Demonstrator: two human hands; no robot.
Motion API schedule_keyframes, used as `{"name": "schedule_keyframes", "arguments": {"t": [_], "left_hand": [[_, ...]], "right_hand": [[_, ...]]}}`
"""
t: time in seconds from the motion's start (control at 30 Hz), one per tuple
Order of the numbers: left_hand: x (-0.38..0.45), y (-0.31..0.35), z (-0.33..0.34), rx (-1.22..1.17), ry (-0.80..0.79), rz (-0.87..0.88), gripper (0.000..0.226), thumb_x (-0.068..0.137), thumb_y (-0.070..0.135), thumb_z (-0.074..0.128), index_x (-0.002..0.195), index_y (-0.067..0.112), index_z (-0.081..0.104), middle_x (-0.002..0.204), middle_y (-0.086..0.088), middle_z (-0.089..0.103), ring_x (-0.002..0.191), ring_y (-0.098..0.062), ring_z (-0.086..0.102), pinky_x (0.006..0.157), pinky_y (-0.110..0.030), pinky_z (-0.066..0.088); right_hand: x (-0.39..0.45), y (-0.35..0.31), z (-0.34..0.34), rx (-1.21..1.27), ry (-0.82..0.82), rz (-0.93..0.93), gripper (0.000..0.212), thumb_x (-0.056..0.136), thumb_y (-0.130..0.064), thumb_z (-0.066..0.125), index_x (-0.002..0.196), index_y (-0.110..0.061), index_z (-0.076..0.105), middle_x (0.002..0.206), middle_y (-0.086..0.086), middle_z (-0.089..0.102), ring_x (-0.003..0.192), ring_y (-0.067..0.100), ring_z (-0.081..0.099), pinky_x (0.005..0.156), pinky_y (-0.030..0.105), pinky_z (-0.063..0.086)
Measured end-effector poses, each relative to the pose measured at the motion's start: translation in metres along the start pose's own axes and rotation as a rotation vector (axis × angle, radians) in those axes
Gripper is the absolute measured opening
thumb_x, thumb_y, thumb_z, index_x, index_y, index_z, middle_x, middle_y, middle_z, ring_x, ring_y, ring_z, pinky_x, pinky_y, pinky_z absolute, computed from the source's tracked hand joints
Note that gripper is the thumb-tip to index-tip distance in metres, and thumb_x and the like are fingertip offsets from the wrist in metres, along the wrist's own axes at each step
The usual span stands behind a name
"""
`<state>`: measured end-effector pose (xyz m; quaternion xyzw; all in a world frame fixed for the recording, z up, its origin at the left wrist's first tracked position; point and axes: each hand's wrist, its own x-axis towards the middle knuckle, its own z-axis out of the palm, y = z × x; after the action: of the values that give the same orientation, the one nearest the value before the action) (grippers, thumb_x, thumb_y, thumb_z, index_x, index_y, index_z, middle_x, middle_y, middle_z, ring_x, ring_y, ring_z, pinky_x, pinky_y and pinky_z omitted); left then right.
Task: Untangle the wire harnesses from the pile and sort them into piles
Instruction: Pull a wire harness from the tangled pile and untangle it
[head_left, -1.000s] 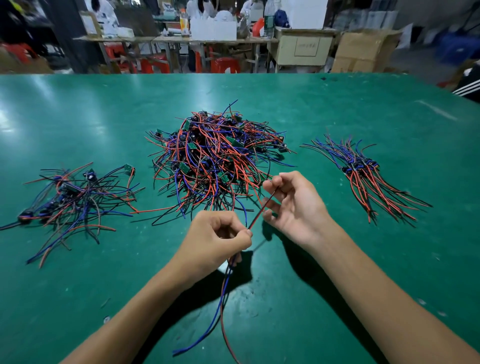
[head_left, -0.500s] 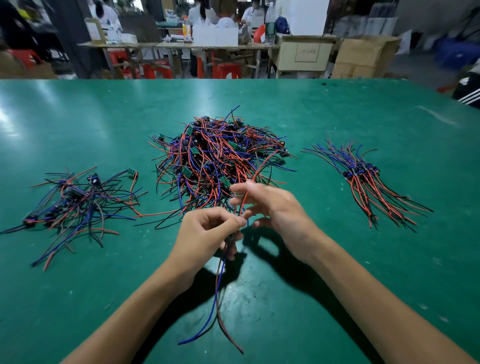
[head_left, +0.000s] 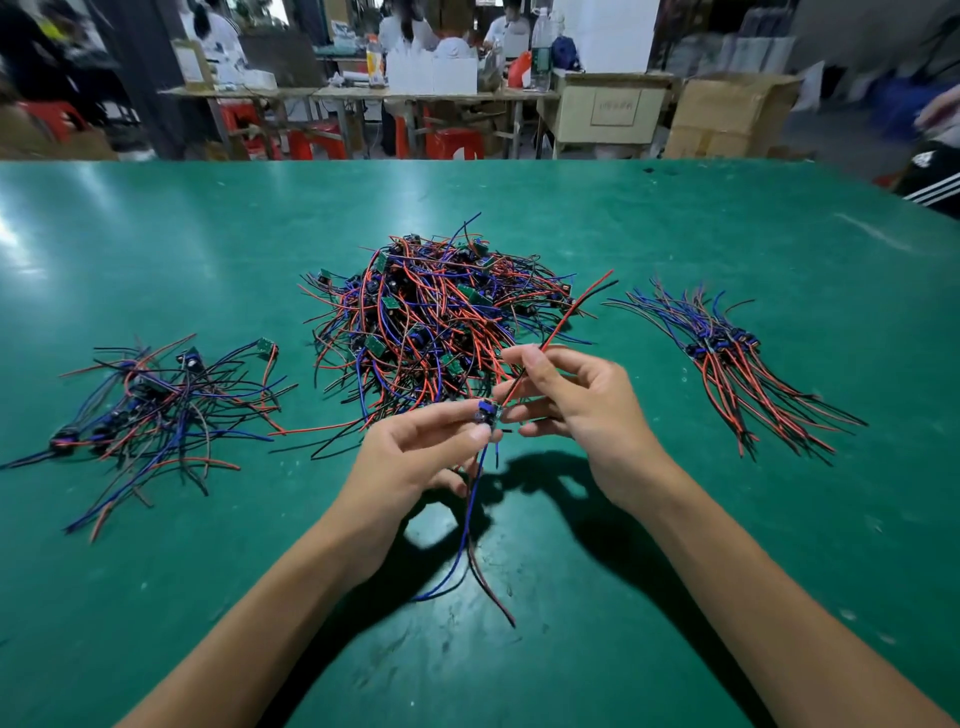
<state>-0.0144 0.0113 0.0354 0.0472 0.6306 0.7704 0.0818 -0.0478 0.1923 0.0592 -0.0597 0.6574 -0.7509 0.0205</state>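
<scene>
Raised since before, my right hand (head_left: 582, 400) pinches red-black leads; left hand (head_left: 415, 457) grips the harness (head_left: 485, 415) over bare bench (head_left: 519, 649) between piles.

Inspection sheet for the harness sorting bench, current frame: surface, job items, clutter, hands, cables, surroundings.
Surface: green table, glossy, light specks near the front edge.
Job's things: big tangled pile at centre; loose left pile; neatly aligned right pile.
Clutter: nothing seen apart from the harnesses.
Grippers: left hand pinches the held harness at its small blue module; right hand pinches its red and black wires.
Cables: blue and dark red leads hang below the left hand; none seen crossing to the side piles.
Surroundings: workbenches, red stools, cardboard boxes, people seated behind.
</scene>
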Motion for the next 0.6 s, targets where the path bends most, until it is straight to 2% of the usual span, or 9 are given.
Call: {"name": "schedule_keyframes", "arguments": {"t": [0.1, 0.23, 0.37, 0.43, 0.5, 0.6], "left_hand": [[-0.0011, -0.0026, 0.0003, 0.035, 0.023, 0.022, 0.030, 0.070, 0.020, 0.081, 0.100, 0.026, 0.081, 0.103, -0.013, 0.078, 0.076, -0.011, 0.069, 0.060, -0.020, 0.054], [-0.0005, -0.0031, 0.0007, 0.038, 0.008, -0.005, 0.035, 0.072, 0.023, 0.078, 0.105, 0.014, 0.074, 0.093, -0.015, 0.078, 0.067, -0.014, 0.067, 0.058, -0.020, 0.053], [0.0000, -0.0051, 0.0020, 0.049, 0.009, 0.000, 0.040, 0.074, 0.022, 0.077, 0.111, 0.011, 0.070, 0.091, -0.014, 0.078, 0.063, -0.016, 0.069, 0.060, -0.021, 0.055], [0.0002, -0.0058, 0.0022, 0.054, 0.008, 0.025, 0.039, 0.075, 0.020, 0.077, 0.112, 0.013, 0.069, 0.091, -0.015, 0.078, 0.064, -0.017, 0.069, 0.061, -0.022, 0.055], [0.0012, -0.0053, 0.0011, 0.063, 0.004, 0.043, 0.039, 0.077, 0.019, 0.076, 0.115, 0.015, 0.068, 0.091, -0.017, 0.077, 0.065, -0.016, 0.069, 0.060, -0.021, 0.053], [0.0018, -0.0028, -0.0012, 0.063, -0.013, 0.017, 0.045, 0.079, 0.023, 0.074, 0.122, 0.015, 0.064, 0.090, -0.016, 0.077, 0.064, -0.020, 0.068, 0.059, -0.021, 0.052]], "right_hand": [[-0.0013, -0.0009, 0.0004, 0.013, -0.006, 0.000, 0.019, 0.102, -0.032, 0.057, 0.102, -0.021, 0.073, 0.083, 0.006, 0.078, 0.063, 0.016, 0.073, 0.055, 0.021, 0.056], [0.0001, -0.0017, -0.0008, 0.036, 0.039, -0.017, 0.020, 0.103, -0.033, 0.055, 0.102, -0.021, 0.071, 0.082, 0.007, 0.078, 0.062, 0.018, 0.073, 0.052, 0.022, 0.055], [0.0004, -0.0021, -0.0022, 0.046, 0.021, 0.026, 0.015, 0.100, -0.031, 0.060, 0.103, -0.020, 0.070, 0.085, 0.008, 0.079, 0.065, 0.019, 0.074, 0.054, 0.022, 0.055], [-0.0004, -0.0021, -0.0047, 0.053, -0.036, 0.068, 0.009, 0.096, -0.024, 0.067, 0.102, -0.018, 0.069, 0.089, 0.009, 0.078, 0.069, 0.020, 0.074, 0.059, 0.023, 0.058], [-0.0012, -0.0016, -0.0062, 0.054, -0.086, 0.099, 0.012, 0.092, -0.013, 0.071, 0.103, -0.012, 0.068, 0.091, 0.014, 0.077, 0.070, 0.020, 0.074, 0.064, 0.024, 0.060], [-0.0005, -0.0015, -0.0072, 0.099, -0.046, 0.100, 0.015, 0.089, -0.002, 0.071, 0.103, -0.005, 0.065, 0.086, 0.018, 0.075, 0.065, 0.017, 0.072, 0.065, 0.024, 0.061]]}}
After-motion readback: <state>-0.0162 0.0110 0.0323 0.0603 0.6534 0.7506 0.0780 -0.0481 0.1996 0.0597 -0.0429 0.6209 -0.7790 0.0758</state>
